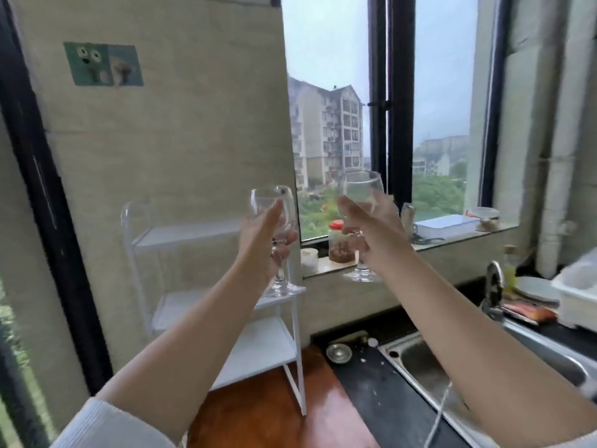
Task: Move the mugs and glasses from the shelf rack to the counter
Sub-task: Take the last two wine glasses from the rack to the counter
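Two wine glasses (274, 218) (361, 202) held aloft, each hand's fingers (284, 240) (353, 221) wrapped around one.

One head-worn view looks forward over both raised forearms, close; it faces the window (381, 108), rack (206, 234) left, sink (426, 360) right.

You hold a stemmed glass in each hand at mid-frame. Your left hand (265, 240) wraps the left glass (277, 234) by bowl and stem, upright above the white rack (226, 305) at lower left. Your right hand (368, 227) grips the right glass (361, 221) in front of the window sill (452, 237). The sink (420, 360) sits at lower right, set in the bench (355, 383).
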A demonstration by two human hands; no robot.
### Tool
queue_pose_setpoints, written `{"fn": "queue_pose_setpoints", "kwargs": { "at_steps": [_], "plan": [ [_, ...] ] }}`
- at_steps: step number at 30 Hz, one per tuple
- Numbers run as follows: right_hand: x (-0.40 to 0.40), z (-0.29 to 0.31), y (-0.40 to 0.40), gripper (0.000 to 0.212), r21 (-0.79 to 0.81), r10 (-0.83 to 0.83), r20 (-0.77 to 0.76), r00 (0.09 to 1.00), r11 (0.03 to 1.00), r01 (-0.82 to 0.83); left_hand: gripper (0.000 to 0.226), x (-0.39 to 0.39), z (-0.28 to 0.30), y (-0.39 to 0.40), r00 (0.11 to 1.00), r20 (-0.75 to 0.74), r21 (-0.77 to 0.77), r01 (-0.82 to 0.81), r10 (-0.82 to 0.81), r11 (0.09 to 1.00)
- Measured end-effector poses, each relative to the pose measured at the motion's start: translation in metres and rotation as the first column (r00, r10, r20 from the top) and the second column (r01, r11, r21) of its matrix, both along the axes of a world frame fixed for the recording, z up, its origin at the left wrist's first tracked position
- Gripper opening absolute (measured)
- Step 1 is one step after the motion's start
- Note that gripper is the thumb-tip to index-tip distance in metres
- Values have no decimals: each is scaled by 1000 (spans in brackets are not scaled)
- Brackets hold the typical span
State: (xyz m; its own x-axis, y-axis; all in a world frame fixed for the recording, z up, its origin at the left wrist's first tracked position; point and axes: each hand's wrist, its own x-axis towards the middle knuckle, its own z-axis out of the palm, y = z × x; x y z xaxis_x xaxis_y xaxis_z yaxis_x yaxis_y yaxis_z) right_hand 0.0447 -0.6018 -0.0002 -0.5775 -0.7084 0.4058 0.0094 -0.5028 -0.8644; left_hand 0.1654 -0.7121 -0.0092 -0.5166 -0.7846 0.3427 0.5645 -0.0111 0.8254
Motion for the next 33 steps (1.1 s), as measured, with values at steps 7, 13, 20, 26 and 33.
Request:
{"fn": "queue_pose_setpoints", "kwargs": {
  "at_steps": [7,13,20,26,33],
  "plan": [
    [-76,-18,158,45,84,-257,8,966,963,256,69,-103,-21,119,949,155,-137,295,-274,945],
    [-146,-27,308,51,140,-457,-3,889,880,453,61,-217,-29,265,818,219,-77,558,-532,826],
    [-237,-46,527,47,174,-735,17,678,670,722,46,-353,-52,474,611,166,15,783,-774,621],
    [-297,-66,690,48,265,-898,27,438,429,864,58,-447,-84,627,477,260,50,862,-840,505],
    [-369,-92,811,35,279,-967,70,246,255,926,54,-553,-102,758,284,265,140,934,-921,329]
  ]
}}
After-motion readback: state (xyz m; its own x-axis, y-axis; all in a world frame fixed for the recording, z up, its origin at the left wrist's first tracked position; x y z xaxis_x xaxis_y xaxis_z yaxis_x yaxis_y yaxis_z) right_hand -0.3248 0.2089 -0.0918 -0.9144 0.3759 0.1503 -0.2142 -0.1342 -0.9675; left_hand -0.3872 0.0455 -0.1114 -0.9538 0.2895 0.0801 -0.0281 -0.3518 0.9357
